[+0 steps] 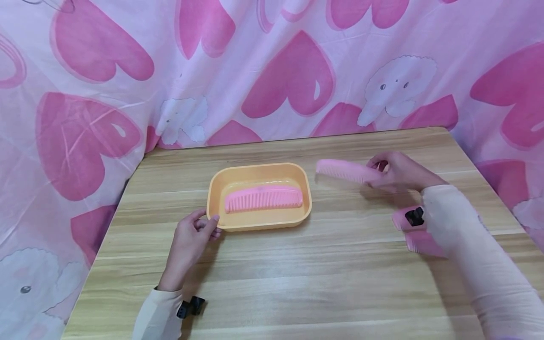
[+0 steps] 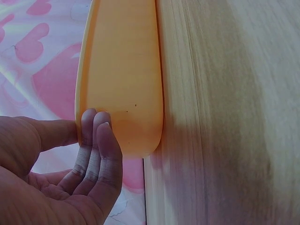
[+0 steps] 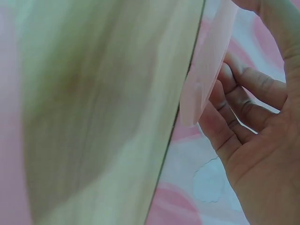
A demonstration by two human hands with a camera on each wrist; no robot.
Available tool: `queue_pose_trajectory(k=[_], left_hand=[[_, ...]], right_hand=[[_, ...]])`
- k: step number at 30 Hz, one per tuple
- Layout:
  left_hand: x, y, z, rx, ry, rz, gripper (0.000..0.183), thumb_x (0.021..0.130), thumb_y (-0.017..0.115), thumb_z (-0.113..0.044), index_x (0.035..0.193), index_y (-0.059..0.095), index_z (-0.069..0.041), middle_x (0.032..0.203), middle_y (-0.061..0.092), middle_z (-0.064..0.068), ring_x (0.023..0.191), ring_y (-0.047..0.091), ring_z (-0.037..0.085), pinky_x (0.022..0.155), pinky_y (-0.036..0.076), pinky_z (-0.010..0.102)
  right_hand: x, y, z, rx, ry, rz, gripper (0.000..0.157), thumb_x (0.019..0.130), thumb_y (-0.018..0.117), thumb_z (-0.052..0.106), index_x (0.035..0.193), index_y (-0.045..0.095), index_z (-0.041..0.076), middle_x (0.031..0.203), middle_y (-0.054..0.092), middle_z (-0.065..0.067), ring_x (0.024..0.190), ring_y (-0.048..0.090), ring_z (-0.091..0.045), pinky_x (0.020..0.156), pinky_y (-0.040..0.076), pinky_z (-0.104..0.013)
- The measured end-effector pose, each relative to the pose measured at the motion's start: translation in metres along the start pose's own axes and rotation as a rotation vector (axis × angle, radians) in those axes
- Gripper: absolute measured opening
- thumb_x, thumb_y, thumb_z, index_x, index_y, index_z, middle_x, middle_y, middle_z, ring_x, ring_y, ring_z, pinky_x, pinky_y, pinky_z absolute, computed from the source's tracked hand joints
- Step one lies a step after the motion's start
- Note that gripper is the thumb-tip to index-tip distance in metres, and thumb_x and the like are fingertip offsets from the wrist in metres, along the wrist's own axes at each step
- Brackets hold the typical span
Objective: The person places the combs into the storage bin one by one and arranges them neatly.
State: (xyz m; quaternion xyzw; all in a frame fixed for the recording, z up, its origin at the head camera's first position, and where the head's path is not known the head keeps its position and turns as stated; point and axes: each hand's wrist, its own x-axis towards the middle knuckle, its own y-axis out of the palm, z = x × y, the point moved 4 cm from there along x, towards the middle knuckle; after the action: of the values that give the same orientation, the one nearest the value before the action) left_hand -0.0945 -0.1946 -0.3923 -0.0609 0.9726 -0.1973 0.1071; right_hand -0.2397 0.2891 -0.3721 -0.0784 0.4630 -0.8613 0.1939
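Observation:
An orange-yellow plastic tray [image 1: 259, 222] stands on the table with one pink comb [image 1: 263, 198] lying inside. My left hand [image 1: 193, 238] pinches the tray's near left corner, thumb at the rim and fingers against the outer wall, as the left wrist view of the tray [image 2: 122, 79] shows. To the right of the tray, my right hand [image 1: 397, 172] holds a second pink comb [image 1: 342, 170] by one end, its teeth facing down. That comb [image 3: 206, 70] looks raised off the table in the right wrist view.
Two more pink items, probably combs, lie under the right forearm: one [image 1: 399, 219] beside the black wrist camera, another [image 1: 425, 244] nearer me. The wooden table [image 1: 306, 283] ends at a pink heart-patterned curtain [image 1: 289, 75] behind and at both sides.

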Motion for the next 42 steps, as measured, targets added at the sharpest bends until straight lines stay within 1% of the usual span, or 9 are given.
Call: queue_pose_trajectory(k=[2, 5, 11, 17, 23, 29, 35, 39, 42], left_hand=[[0.000, 0.000, 0.000, 0.006, 0.000, 0.000, 0.043, 0.102, 0.062, -0.012, 0.137, 0.052, 0.010, 0.081, 0.072, 0.013, 0.073, 0.070, 0.015, 0.069, 0.062, 0.025], [0.001, -0.001, 0.000, 0.012, 0.000, 0.001, 0.044, 0.102, 0.062, -0.013, 0.138, 0.051, 0.010, 0.082, 0.072, 0.013, 0.074, 0.070, 0.015, 0.069, 0.062, 0.024], [0.001, -0.001, 0.001, 0.009, 0.005, 0.002, 0.043, 0.102, 0.063, -0.013, 0.137, 0.052, 0.010, 0.083, 0.072, 0.016, 0.074, 0.070, 0.016, 0.068, 0.062, 0.024], [0.002, -0.001, 0.001, 0.014, 0.003, 0.000, 0.043, 0.102, 0.062, -0.013, 0.137, 0.052, 0.010, 0.084, 0.072, 0.017, 0.074, 0.070, 0.015, 0.068, 0.062, 0.024], [0.002, -0.001, 0.001, 0.004, 0.003, 0.003, 0.044, 0.102, 0.062, -0.013, 0.138, 0.051, 0.010, 0.083, 0.073, 0.016, 0.073, 0.070, 0.014, 0.068, 0.062, 0.024], [0.003, 0.000, 0.001, -0.002, 0.009, 0.001, 0.043, 0.102, 0.063, -0.012, 0.137, 0.052, 0.010, 0.080, 0.072, 0.013, 0.073, 0.070, 0.015, 0.068, 0.062, 0.024], [0.002, 0.000, 0.002, -0.005, 0.004, -0.001, 0.043, 0.102, 0.063, -0.012, 0.137, 0.052, 0.010, 0.079, 0.072, 0.011, 0.073, 0.070, 0.015, 0.067, 0.062, 0.024], [0.002, 0.000, 0.003, -0.008, 0.005, -0.002, 0.042, 0.102, 0.063, -0.011, 0.137, 0.052, 0.010, 0.079, 0.072, 0.011, 0.072, 0.070, 0.014, 0.067, 0.062, 0.024], [0.002, 0.000, 0.003, -0.015, 0.009, -0.001, 0.042, 0.101, 0.063, -0.011, 0.136, 0.053, 0.010, 0.079, 0.072, 0.012, 0.071, 0.070, 0.013, 0.067, 0.062, 0.025]], right_hand=[[0.003, -0.002, 0.004, -0.004, -0.032, -0.020, 0.035, 0.074, 0.090, 0.017, 0.098, 0.072, 0.000, 0.085, 0.064, -0.006, 0.080, 0.055, -0.020, 0.064, 0.046, -0.022], [0.007, -0.005, 0.012, -0.008, -0.044, -0.033, 0.034, 0.072, 0.091, 0.016, 0.097, 0.072, 0.002, 0.085, 0.065, -0.006, 0.080, 0.056, -0.020, 0.065, 0.045, -0.021], [0.016, -0.008, 0.030, -0.009, -0.033, -0.014, 0.035, 0.072, 0.091, 0.018, 0.099, 0.073, 0.004, 0.087, 0.065, -0.006, 0.083, 0.055, -0.022, 0.067, 0.045, -0.023], [0.027, -0.005, 0.050, -0.037, -0.065, -0.005, 0.036, 0.071, 0.091, 0.020, 0.098, 0.073, 0.004, 0.086, 0.065, -0.005, 0.082, 0.056, -0.020, 0.067, 0.047, -0.026], [0.037, 0.002, 0.070, -0.026, -0.103, 0.013, 0.037, 0.070, 0.092, 0.020, 0.097, 0.073, 0.004, 0.085, 0.065, -0.005, 0.081, 0.056, -0.020, 0.067, 0.047, -0.027], [0.047, 0.010, 0.097, -0.014, -0.169, 0.021, 0.038, 0.069, 0.091, 0.020, 0.098, 0.073, 0.002, 0.086, 0.065, -0.005, 0.080, 0.057, -0.020, 0.069, 0.050, -0.029], [0.060, 0.023, 0.124, -0.003, -0.256, 0.061, 0.039, 0.068, 0.089, 0.019, 0.098, 0.072, 0.001, 0.086, 0.066, -0.005, 0.081, 0.059, -0.020, 0.072, 0.053, -0.034], [0.067, 0.034, 0.138, -0.007, -0.305, 0.093, 0.040, 0.069, 0.091, 0.023, 0.098, 0.072, 0.002, 0.089, 0.067, -0.004, 0.084, 0.060, -0.019, 0.076, 0.054, -0.035], [0.073, 0.042, 0.148, -0.019, -0.333, 0.116, 0.041, 0.069, 0.091, 0.027, 0.098, 0.073, 0.004, 0.090, 0.067, -0.003, 0.085, 0.060, -0.020, 0.075, 0.053, -0.034]])
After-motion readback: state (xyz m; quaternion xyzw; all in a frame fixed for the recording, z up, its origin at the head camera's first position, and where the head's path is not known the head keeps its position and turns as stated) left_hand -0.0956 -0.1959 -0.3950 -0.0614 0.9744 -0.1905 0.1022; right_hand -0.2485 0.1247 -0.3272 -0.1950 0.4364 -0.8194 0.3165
